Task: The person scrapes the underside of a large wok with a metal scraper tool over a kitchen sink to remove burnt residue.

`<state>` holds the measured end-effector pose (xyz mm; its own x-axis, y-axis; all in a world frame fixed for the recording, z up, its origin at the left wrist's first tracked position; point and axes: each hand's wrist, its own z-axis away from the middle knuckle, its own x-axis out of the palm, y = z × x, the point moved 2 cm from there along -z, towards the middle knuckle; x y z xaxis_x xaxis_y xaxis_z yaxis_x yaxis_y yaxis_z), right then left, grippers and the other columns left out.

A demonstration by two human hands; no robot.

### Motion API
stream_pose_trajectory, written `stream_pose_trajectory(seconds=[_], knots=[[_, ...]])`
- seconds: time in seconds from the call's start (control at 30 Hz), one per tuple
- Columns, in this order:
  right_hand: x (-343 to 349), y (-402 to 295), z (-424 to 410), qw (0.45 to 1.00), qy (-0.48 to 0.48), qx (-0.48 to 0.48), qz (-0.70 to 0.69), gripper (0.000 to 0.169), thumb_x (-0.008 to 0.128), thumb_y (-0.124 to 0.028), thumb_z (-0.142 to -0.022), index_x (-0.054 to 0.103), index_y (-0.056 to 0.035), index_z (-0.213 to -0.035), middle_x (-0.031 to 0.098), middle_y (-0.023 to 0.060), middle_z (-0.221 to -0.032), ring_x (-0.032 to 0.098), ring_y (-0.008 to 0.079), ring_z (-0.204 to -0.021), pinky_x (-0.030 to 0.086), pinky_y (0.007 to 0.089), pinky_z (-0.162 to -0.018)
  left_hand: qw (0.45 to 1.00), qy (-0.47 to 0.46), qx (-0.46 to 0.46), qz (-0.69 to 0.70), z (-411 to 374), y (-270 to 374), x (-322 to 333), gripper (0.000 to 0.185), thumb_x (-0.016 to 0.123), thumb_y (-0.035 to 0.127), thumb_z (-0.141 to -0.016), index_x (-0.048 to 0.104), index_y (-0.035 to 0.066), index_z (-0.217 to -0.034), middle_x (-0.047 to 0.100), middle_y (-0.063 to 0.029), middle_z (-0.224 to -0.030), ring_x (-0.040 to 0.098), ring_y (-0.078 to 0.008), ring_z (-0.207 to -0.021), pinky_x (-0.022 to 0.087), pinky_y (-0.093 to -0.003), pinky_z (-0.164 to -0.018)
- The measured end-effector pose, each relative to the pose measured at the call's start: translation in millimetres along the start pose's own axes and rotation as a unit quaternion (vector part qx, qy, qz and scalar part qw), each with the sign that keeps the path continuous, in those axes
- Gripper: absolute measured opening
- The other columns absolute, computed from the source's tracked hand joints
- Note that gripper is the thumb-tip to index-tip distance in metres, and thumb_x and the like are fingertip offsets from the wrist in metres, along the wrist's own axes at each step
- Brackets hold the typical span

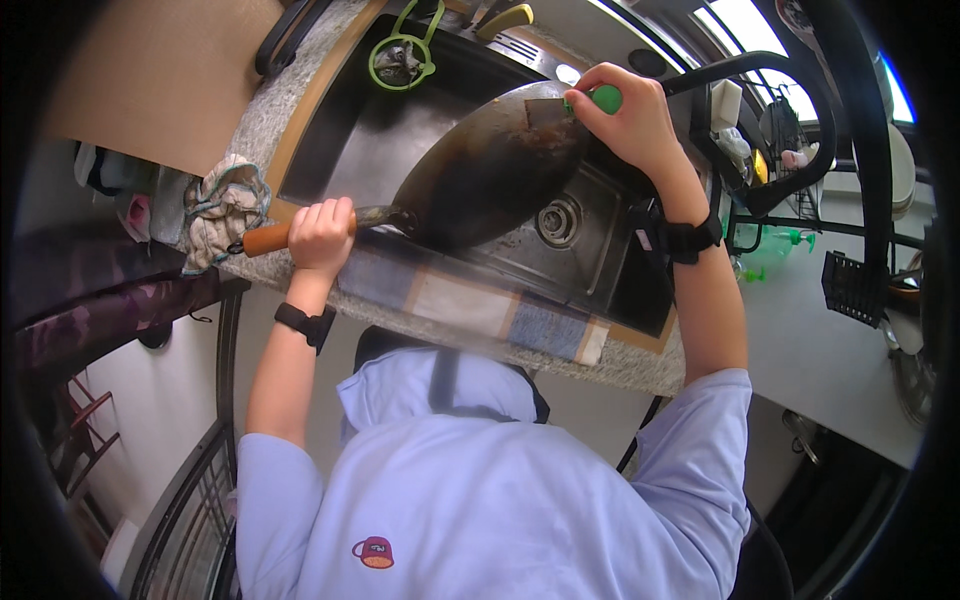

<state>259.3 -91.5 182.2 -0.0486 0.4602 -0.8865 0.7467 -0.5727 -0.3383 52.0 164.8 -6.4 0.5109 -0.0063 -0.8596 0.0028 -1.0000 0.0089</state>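
Note:
My left hand [321, 234] grips the orange-brown handle [268, 240] of a large wok [487, 172]. The wok is tilted up on its side over the dark sink [360, 127], its blackened underside facing up. Near the wok's far rim, my right hand [626, 112] holds a scraper by its green handle [607, 99]. The scraper's flat blade [545, 114] lies against the wok's surface, beside a patch of brown residue [551, 139]. My right fingers hide part of the scraper's handle.
A green-rimmed strainer [401, 61] hangs in the sink's far left corner. The drain [558, 221] shows right of the wok. A crumpled cloth [227, 210] lies on the left counter, and a striped towel [465, 300] along the front edge. Black racking [874, 150] stands at right.

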Motion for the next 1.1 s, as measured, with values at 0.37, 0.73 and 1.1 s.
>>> stream_pose_trajectory(seconds=[0.37, 0.73, 1.1], knots=[[40.9, -40.9, -3.2, 0.985, -0.015, -0.169, 0.035, 0.013, 0.066, -0.015, -0.069, 0.056, -0.0072, -0.066, 0.056, 0.0091, -0.06, 0.058, 0.0263, -0.058, 0.047, 0.0339, -0.056, 1.0, -0.004, 0.004, 0.01, -0.5, -2.2, 1.2, 0.009, 0.058, 0.014, -0.074, 0.05, 0.014, -0.071, 0.048, 0.0005, -0.065, 0.053, -0.0161, -0.064, 0.042, -0.0293, -0.062], [33.0, -38.7, -3.9, 0.973, 0.039, -0.21, 0.092, 0.013, 0.065, -0.013, -0.068, 0.054, -0.0073, -0.063, 0.056, 0.0067, -0.057, 0.057, 0.0245, -0.055, 0.048, 0.0324, -0.056, 1.0, 0.015, 0.023, -0.002, -7.4, -3.5, 1.2, 0.009, 0.057, 0.016, -0.074, 0.049, 0.015, -0.07, 0.048, 0.0009, -0.063, 0.052, -0.0153, -0.062, 0.041, -0.0289, -0.061], [32.2, -35.6, -6.3, 0.985, 0.028, -0.116, 0.128, 0.017, 0.063, -0.024, -0.07, 0.055, -0.0117, -0.061, 0.055, 0.0085, -0.055, 0.058, 0.0262, -0.054, 0.047, 0.0361, -0.051, 0.997, -0.012, 0.079, 0.009, -31.7, -3.0, -3.4, 0.004, 0.056, 0.013, -0.073, 0.053, 0.014, -0.075, 0.049, 0.0002, -0.066, 0.054, -0.0153, -0.065, 0.042, -0.0294, -0.064]])
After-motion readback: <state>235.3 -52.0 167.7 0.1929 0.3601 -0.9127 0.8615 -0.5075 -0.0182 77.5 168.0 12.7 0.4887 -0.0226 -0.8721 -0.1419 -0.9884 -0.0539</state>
